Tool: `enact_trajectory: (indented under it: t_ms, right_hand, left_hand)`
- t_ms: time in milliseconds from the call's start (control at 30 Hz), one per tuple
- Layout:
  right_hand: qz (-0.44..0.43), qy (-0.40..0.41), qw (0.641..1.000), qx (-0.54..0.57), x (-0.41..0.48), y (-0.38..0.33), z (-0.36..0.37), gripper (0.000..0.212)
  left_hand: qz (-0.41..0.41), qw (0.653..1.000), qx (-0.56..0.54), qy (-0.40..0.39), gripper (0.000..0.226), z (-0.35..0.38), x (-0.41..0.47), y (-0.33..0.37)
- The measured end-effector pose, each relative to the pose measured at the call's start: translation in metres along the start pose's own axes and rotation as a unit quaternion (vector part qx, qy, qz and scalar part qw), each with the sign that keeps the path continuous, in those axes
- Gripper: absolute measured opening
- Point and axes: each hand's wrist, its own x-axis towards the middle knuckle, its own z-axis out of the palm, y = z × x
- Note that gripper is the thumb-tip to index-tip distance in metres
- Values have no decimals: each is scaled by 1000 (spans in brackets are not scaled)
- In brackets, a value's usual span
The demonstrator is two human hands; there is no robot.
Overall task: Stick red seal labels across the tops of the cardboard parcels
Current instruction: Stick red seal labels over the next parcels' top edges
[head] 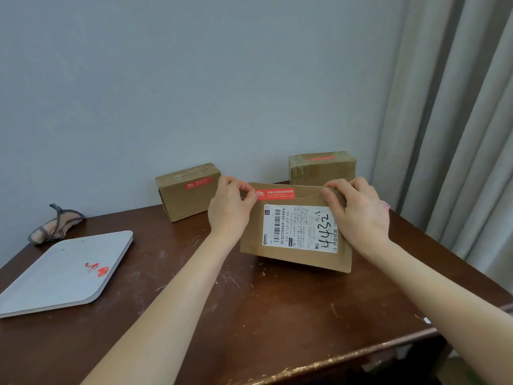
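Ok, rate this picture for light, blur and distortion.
Head view: soft, even light, no harsh glare on the table. Wide-angle distortion tilts the curtain at right. The white shipping label on the parcel is sharp; small print on the red seal label is unreadable.

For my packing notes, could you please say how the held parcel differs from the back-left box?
The held parcel is flat and tilted up, gripped by the left hand and right hand; the back-left box is blocky and rests untouched on the table. The held parcel shows a white shipping label; the back-left box shows none. Both are brown cardboard with red seal labels.
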Motion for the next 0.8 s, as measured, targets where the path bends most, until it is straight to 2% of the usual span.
enact_trajectory:
  t_ms: [467, 800]
  right_hand:
    - [2, -4, 999, 46, 5, 3, 0, 24]
    - [-5, 2, 999, 33, 0, 6, -3, 25]
  left_hand:
    - [-1, 1000, -26, -7, 15, -1, -8, 1]
    - [-2, 998, -59, -34, 12, -4, -14, 5]
